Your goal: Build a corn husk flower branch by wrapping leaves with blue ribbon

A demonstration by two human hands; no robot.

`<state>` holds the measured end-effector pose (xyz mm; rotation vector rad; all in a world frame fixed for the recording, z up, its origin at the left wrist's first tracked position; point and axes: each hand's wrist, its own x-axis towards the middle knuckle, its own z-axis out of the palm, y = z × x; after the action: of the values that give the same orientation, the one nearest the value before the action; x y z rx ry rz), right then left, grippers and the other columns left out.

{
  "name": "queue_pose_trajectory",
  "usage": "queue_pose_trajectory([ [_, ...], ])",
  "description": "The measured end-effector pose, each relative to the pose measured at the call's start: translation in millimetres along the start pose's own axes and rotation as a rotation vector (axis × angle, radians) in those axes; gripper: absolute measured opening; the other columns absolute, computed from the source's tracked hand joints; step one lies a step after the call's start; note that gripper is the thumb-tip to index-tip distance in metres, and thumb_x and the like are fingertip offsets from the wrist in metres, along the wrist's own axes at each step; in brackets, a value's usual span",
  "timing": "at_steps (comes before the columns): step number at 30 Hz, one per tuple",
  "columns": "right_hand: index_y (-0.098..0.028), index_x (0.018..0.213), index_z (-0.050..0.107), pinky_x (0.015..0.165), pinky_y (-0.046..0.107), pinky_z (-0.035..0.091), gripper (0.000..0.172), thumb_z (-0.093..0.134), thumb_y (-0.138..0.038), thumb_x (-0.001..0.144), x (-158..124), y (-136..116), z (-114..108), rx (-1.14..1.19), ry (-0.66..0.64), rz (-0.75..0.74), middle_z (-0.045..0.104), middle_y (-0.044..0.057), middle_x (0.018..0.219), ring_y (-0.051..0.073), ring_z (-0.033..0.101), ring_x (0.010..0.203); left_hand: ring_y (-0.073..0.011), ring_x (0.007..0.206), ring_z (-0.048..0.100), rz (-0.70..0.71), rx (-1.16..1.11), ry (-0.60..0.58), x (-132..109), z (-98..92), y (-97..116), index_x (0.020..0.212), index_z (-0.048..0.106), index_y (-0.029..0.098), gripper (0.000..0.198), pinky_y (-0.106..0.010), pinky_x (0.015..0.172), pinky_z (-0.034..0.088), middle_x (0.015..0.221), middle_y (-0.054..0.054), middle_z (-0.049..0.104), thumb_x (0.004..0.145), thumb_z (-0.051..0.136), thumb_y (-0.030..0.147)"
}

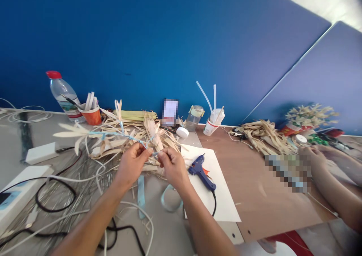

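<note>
My left hand (132, 164) and my right hand (173, 166) meet over a pile of dried straw-coloured husks (132, 137). Both pinch the end of a thin stem wrapped in light blue ribbon (118, 134) that runs up and left from my fingers, with dried leaves along it. More of the light blue ribbon (141, 192) hangs down and curls on the table under my hands. A blue hot glue gun (201, 171) lies on a white sheet (223, 203) just right of my right hand.
A water bottle (63, 95), an orange cup (92, 114), a small jar (195, 117) and a cup of glue sticks (214, 122) stand along the blue wall. Cables (53, 195) cover the left tabletop. Another person's hands (313, 158) work at the right near more husks (263, 135).
</note>
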<state>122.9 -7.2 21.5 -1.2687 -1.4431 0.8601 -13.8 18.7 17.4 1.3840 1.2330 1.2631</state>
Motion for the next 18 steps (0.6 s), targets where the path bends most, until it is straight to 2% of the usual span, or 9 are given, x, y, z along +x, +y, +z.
queue_pose_trajectory([
  [4, -0.019, 0.061, 0.046, 0.048, 0.023, 0.032, 0.030, 0.041, -0.034, 0.087, 2.7, 4.6, -1.2, 0.010, -0.015, 0.032, 0.046, -0.004, 0.052, 0.011, 0.041, 0.048, -0.0121, 0.057, 0.048, -0.038, -0.039, 0.045, -0.9, 1.3, 5.1, 0.067, 0.056, 0.017, 0.024, -0.024, 0.056, 0.036, 0.059, 0.003, 0.055, 0.069, 0.066, 0.038],
  [7, -0.019, 0.066, 0.050, 0.050, 0.023, 0.034, 0.022, 0.046, -0.029, 0.085, 1.5, 5.2, 0.0, -0.038, 0.009, -0.006, 0.049, -0.003, 0.055, 0.011, 0.044, 0.050, -0.0119, 0.055, 0.048, -0.098, -0.090, 0.071, -0.3, 2.6, 4.9, 0.062, 0.053, 0.017, 0.025, -0.024, 0.057, 0.037, 0.055, 0.004, 0.054, 0.068, 0.067, 0.038],
  [10, -0.018, 0.073, 0.054, 0.061, 0.025, 0.041, 0.008, 0.050, -0.018, 0.080, -2.4, 1.3, 1.2, -0.145, 0.045, -0.181, 0.054, 0.000, 0.066, 0.014, 0.052, 0.063, -0.0109, 0.054, 0.047, -0.061, -0.116, 0.091, 0.6, 2.5, 2.5, 0.063, 0.053, 0.018, 0.022, -0.024, 0.057, 0.036, 0.053, 0.005, 0.052, 0.069, 0.066, 0.034],
  [12, -0.017, 0.079, 0.058, 0.072, 0.028, 0.045, 0.009, 0.050, -0.013, 0.079, -6.3, -4.0, 0.5, -0.220, -0.004, -0.357, 0.058, 0.006, 0.083, 0.016, 0.056, 0.079, -0.0110, 0.055, 0.047, -0.034, -0.124, 0.122, 0.9, 1.6, 1.6, 0.066, 0.054, 0.018, 0.018, -0.023, 0.057, 0.037, 0.056, 0.005, 0.053, 0.069, 0.065, 0.032],
  [14, -0.018, 0.085, 0.061, 0.077, 0.029, 0.046, 0.012, 0.051, -0.013, 0.079, -10.5, -11.3, -2.8, -0.256, -0.185, -0.492, 0.059, 0.009, 0.097, 0.017, 0.057, 0.089, -0.0115, 0.056, 0.048, -0.031, -0.120, 0.167, 1.0, 0.8, 2.6, 0.069, 0.055, 0.018, 0.017, -0.024, 0.057, 0.038, 0.058, 0.004, 0.054, 0.070, 0.064, 0.032],
  [18, -0.022, 0.094, 0.067, 0.084, 0.027, 0.047, 0.021, 0.068, -0.022, 0.073, -15.6, -26.8, -18.2, -0.242, -0.745, -0.564, 0.066, 0.004, 0.099, 0.016, 0.063, 0.090, -0.0129, 0.057, 0.050, -0.019, -0.103, 0.241, 0.7, 0.6, 8.4, 0.065, 0.053, 0.019, 0.018, -0.024, 0.055, 0.038, 0.057, 0.003, 0.053, 0.069, 0.064, 0.033],
])
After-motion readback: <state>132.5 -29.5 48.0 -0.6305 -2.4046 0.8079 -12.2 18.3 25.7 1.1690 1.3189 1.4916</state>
